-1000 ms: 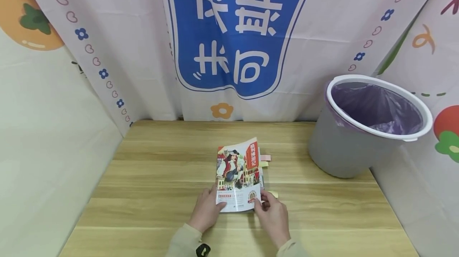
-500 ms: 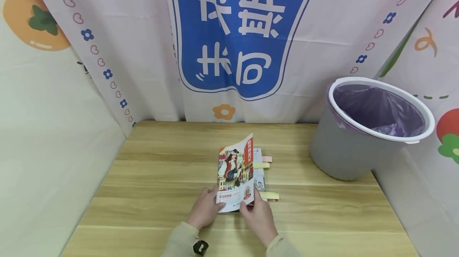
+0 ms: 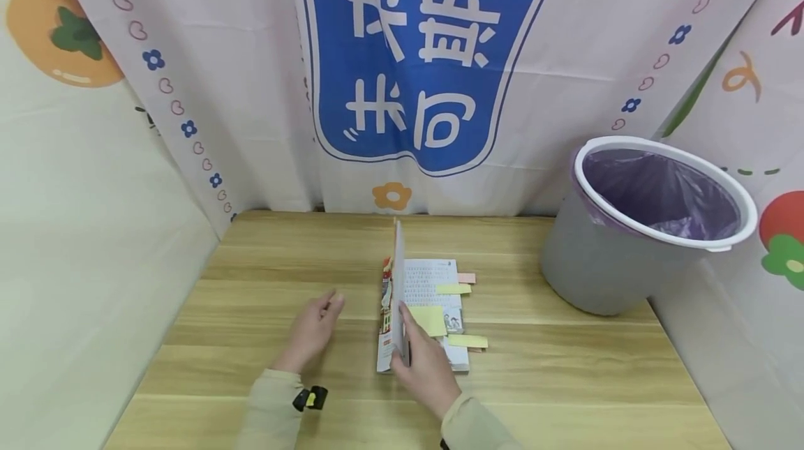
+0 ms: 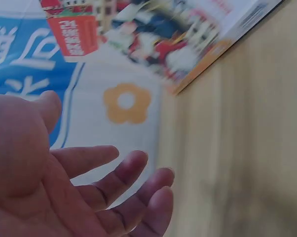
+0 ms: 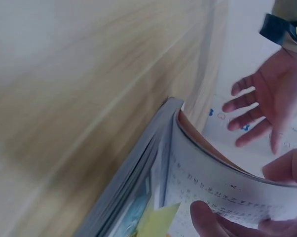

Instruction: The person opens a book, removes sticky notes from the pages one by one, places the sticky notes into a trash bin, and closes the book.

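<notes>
A paperback book [image 3: 429, 275] with a colourful illustrated cover lies on the wooden table, its cover and front pages raised nearly upright. My right hand [image 3: 427, 370] pinches those raised pages near the lower edge, thumb on the cover side and fingers on the printed side. Yellow sticky notes [image 3: 427, 321] and a pink tab [image 3: 466, 278] mark the exposed page and the right edge. To the left of the book, my left hand [image 3: 312, 328] hovers apart from it, holding nothing. Its fingers are relaxed and spread in the left wrist view, palm [image 4: 50, 197] showing.
A grey bin [image 3: 603, 261] with a purple liner stands at the table's back right. Behind the table [image 3: 264, 282] hangs a white printed cloth [image 3: 251, 87] with a blue sign. Similar cloth covers both sides.
My right hand has swung the cover and front pages leftward to nearly upright, exposing a printed page with sticky notes. The left hand has let go of the book and moved left.
</notes>
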Tool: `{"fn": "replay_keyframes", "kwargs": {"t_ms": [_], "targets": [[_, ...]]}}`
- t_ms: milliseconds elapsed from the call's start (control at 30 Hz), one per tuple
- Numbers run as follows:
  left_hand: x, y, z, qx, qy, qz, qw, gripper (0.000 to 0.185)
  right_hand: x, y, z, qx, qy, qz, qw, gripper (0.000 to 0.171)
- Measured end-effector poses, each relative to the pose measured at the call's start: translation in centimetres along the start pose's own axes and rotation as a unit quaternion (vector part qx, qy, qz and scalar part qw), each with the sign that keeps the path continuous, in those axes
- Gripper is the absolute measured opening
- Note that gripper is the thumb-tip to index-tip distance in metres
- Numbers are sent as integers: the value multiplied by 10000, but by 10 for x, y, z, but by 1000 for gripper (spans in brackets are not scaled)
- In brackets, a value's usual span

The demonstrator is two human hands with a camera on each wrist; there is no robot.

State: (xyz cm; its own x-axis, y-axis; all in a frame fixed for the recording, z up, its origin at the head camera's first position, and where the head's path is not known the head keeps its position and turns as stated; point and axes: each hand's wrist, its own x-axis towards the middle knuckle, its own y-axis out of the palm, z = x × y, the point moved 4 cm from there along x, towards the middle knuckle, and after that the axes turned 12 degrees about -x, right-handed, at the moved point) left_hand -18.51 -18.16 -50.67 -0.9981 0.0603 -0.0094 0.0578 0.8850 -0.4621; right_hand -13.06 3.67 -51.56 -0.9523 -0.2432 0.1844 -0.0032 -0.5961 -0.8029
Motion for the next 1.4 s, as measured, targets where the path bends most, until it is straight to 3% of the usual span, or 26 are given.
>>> {"fn": "replay_keyframes", "kwargs": {"t_ms": [233,467,667,867,1167,1400], "targets": [[-1,-32,1,-22,-251,-54,9997,74,7,13,13,-537,-322,346,9974,84],[-1,-44,-1,52,-229,-155,9996,73,10,29,20,-965,-537,587,9922,73],[0,-44,0,120,-431,-153,9989,76,14,41,23,-1500,-779,771,9826,65],[2,-41,7,228,-419,-79,9988,67,19,51,19,-2108,-1160,1222,9629,50],[5,-31,13,354,-616,-62,9975,70,25,52,17,-2276,-1377,1750,9480,40],[8,-21,15,471,-735,-24,9962,59,22,59,16,-2544,-1425,1852,9384,43]]}}
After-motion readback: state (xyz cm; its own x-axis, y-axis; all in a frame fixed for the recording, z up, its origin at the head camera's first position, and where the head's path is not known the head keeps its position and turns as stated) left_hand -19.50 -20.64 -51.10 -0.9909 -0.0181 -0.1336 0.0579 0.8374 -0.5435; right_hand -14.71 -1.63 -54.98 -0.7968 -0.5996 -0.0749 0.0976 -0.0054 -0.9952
